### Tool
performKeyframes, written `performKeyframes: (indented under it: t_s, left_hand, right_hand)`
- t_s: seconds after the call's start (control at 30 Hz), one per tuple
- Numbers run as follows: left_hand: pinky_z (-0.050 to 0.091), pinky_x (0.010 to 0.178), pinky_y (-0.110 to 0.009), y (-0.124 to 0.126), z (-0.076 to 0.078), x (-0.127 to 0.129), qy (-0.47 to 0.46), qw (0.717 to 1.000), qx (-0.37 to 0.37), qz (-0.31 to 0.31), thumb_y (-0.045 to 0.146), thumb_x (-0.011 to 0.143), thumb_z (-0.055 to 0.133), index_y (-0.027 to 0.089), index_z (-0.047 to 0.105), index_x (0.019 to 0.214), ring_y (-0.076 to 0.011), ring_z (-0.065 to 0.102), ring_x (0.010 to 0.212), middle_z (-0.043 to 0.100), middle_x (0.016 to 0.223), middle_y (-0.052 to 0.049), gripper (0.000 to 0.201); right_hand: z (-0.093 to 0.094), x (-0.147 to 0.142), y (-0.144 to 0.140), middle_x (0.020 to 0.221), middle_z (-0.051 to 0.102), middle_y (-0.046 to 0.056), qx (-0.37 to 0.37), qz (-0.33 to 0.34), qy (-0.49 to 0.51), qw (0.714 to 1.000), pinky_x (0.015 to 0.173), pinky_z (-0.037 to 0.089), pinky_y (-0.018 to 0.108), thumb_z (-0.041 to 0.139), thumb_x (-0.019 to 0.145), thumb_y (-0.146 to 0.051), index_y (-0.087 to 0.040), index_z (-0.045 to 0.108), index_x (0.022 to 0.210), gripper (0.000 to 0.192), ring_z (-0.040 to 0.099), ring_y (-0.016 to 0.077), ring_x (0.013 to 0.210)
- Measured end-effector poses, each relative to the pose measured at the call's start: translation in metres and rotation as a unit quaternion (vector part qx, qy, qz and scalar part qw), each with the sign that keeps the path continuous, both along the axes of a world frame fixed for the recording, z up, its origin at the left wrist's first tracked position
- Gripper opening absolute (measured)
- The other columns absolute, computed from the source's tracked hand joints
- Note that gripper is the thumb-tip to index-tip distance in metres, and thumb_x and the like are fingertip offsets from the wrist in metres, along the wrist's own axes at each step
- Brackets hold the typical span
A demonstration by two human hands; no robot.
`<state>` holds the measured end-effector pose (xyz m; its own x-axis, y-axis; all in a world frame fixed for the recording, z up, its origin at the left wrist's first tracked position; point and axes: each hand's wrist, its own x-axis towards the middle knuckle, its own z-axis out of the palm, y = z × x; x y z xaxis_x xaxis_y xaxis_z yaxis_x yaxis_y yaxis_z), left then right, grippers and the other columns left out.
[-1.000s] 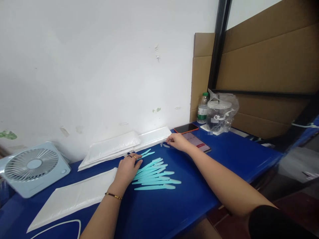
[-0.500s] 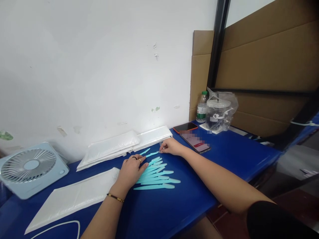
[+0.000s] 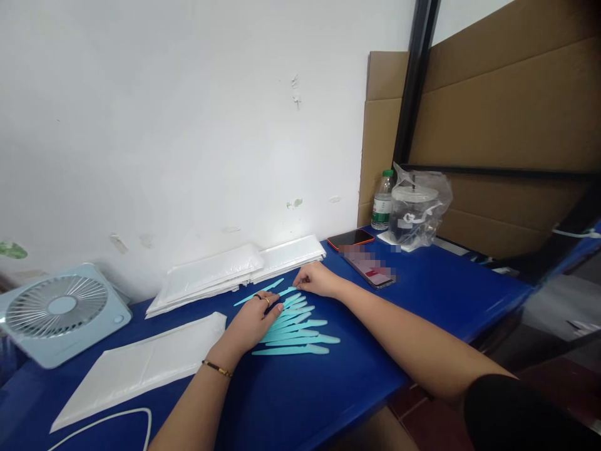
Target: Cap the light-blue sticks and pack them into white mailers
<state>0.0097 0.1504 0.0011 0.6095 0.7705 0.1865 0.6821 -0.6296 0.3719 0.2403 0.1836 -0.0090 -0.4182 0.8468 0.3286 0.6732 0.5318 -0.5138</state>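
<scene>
Several teal eyebrow razors (image 3: pixel 300 329) lie fanned out on the blue table (image 3: pixel 300 401), their wider blade ends toward the right. My left hand (image 3: pixel 256 313) rests over their handle ends, thumb apart from the fingers, fingertips touching one razor near the top of the fan. At that same razor's (image 3: pixel 287 290) blade end, my right hand (image 3: pixel 315 279) has thumb and forefinger pinched together. The fingers cover the tip there. Another razor (image 3: pixel 259 292) lies on its own just beyond my left fingers.
White padded mailers (image 3: pixel 211 270) are stacked along the wall, and a single mailer (image 3: pixel 141 363) lies at left. A fan (image 3: pixel 61 313) stands far left, above a white cable (image 3: pixel 148 419). Two phones (image 3: pixel 350 239), a bottle (image 3: pixel 382 203) and a bagged cup (image 3: pixel 416 216) sit back right.
My right hand has shifted slightly left, its pinch kept at the razor's end. My left hand has moved a little, and the lone razor beyond it now shows along its whole length.
</scene>
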Motion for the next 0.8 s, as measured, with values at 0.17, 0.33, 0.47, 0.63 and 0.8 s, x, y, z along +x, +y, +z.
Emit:
performKeyframes:
  t_s: [0.17,0.33,0.47,0.63,0.8]
  left_hand:
    - [0.038,0.098,-0.037,0.003,0.001,-0.005,0.002,0.995,0.066,0.072,0.052,0.087,0.034,0.018,0.053,0.122,-0.0229,0.048,0.113,0.052,0.122,-0.010,0.052]
    - [0.031,0.103,-0.043,0.010,-0.009,-0.015,0.060,0.982,0.086,0.158,0.059,0.084,0.032,0.013,0.048,0.128,-0.0293,0.037,0.124,0.045,0.131,-0.015,0.065]
    - [0.031,0.103,-0.040,0.009,-0.013,-0.013,0.083,0.990,0.048,0.108,0.059,0.085,0.027,0.012,0.044,0.131,-0.0275,0.036,0.125,0.046,0.131,-0.014,0.068]
    - [0.032,0.103,-0.036,0.001,-0.005,-0.004,0.070,0.996,0.013,0.056,0.058,0.086,0.028,0.015,0.042,0.133,-0.0248,0.038,0.124,0.044,0.133,-0.012,0.065]
    - [0.034,0.102,-0.036,0.001,-0.004,-0.004,0.046,0.998,-0.021,0.045,0.058,0.086,0.029,0.019,0.040,0.134,-0.0242,0.041,0.122,0.039,0.137,-0.010,0.063]
  right_hand:
    - [0.001,0.020,0.010,0.095,0.062,0.007,0.073,-0.089,-0.054,0.992,0.079,0.042,0.024,0.051,0.079,-0.010,-0.017,0.071,0.091,0.024,0.058,0.0148,0.084]
    - [-0.001,0.023,0.017,0.098,0.059,0.007,0.062,-0.111,-0.151,0.980,0.079,0.041,0.026,0.047,0.082,-0.010,-0.022,0.069,0.096,0.029,0.055,0.0179,0.094]
    - [0.000,0.018,0.015,0.096,0.062,0.009,0.069,-0.106,-0.152,0.980,0.076,0.041,0.027,0.053,0.081,-0.017,-0.019,0.071,0.086,0.019,0.055,0.0207,0.095]
    - [0.001,0.015,0.012,0.080,0.068,0.003,0.039,-0.040,-0.091,0.994,0.069,0.042,0.022,0.062,0.076,-0.019,-0.019,0.072,0.082,0.012,0.060,0.0138,0.075]
    - [-0.003,0.005,0.011,0.075,0.069,0.003,0.028,-0.011,0.010,0.999,0.063,0.042,0.020,0.065,0.072,-0.017,-0.017,0.073,0.078,0.010,0.060,0.0127,0.069]
